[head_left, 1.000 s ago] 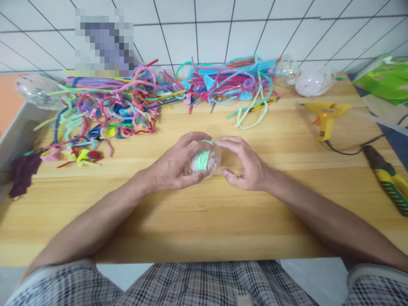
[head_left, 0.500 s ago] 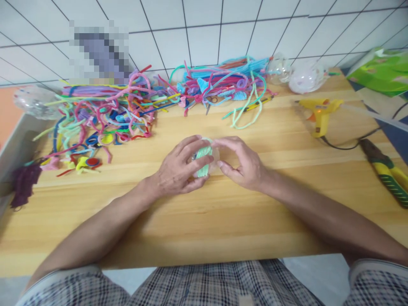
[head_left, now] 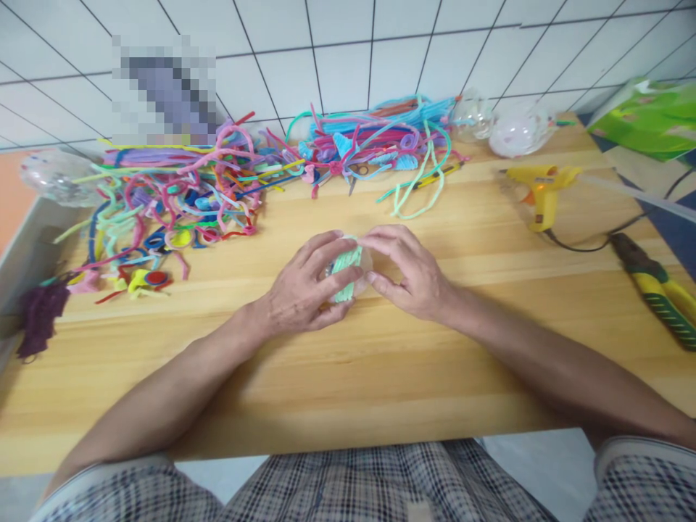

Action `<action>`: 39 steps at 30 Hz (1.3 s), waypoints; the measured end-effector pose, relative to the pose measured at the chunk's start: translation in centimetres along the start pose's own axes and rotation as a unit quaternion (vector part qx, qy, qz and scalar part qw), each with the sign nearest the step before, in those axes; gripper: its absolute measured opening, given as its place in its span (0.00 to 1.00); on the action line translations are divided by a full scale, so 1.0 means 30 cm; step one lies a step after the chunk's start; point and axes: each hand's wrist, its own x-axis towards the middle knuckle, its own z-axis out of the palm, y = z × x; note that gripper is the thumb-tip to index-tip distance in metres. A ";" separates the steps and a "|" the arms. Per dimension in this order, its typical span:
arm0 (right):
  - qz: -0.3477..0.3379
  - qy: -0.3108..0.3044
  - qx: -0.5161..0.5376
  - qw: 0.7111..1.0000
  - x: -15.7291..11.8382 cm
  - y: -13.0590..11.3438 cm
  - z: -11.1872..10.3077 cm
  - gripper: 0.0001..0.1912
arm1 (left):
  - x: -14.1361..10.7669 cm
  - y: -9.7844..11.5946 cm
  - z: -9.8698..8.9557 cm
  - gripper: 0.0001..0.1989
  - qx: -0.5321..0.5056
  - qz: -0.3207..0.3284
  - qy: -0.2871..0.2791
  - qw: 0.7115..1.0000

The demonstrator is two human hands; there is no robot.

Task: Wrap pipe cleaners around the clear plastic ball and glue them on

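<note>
A small clear ball point(head_left: 363, 280) wrapped with a band of mint-green pipe cleaner point(head_left: 346, 270) is held at the middle of the table. My left hand point(head_left: 309, 283) curls over its left side, fingers laid across the green band. From the right, my right hand point(head_left: 412, 273) has its thumb and fingertips curved in a pinch at the ball's edge. Much of the ball is hidden under my fingers.
Heaped pipe cleaners point(head_left: 179, 196) in many colours line the back of the wooden table point(head_left: 326, 384). Clear balls point(head_left: 519, 130) stand at the back right. A yellow glue gun point(head_left: 541, 192) with its cord and pliers point(head_left: 652, 290) lie to the right. A green bag point(head_left: 647, 119) sits beyond.
My right hand has shifted slightly left and its thumb is closer to the ball. My left hand keeps its hold. The whole view has moved a little.
</note>
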 end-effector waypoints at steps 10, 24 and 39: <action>0.041 0.013 0.011 0.999 0.013 0.002 -0.008 0.09 | 0.015 0.013 -0.007 0.26 0.017 0.039 0.002 0.999; 0.060 0.051 0.041 0.996 0.003 -0.023 0.001 0.07 | 0.000 0.024 0.002 0.24 0.022 0.054 0.023 0.998; 0.286 0.010 0.241 0.927 -0.025 -0.037 0.023 0.39 | -0.035 0.000 0.031 0.40 0.006 0.024 0.109 0.994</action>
